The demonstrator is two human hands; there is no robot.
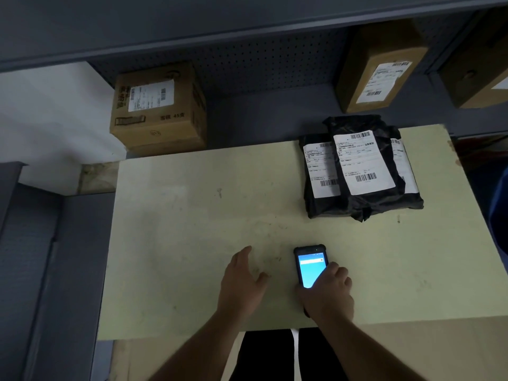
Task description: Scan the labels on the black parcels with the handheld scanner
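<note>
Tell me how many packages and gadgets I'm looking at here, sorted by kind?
Black parcels: 3, overlapping in a pile on the table
Brown cardboard boxes: 3 on the shelf, at left, at right, and one cut off by the frame edge
Handheld scanner: 1, under the right hand
Total: 7

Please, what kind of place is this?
Probably a parcel sorting or storage room: labelled black parcels lie stacked on a table, labelled cardboard boxes stand on metal shelving behind, and the right hand rests on a handheld scanner.
</note>
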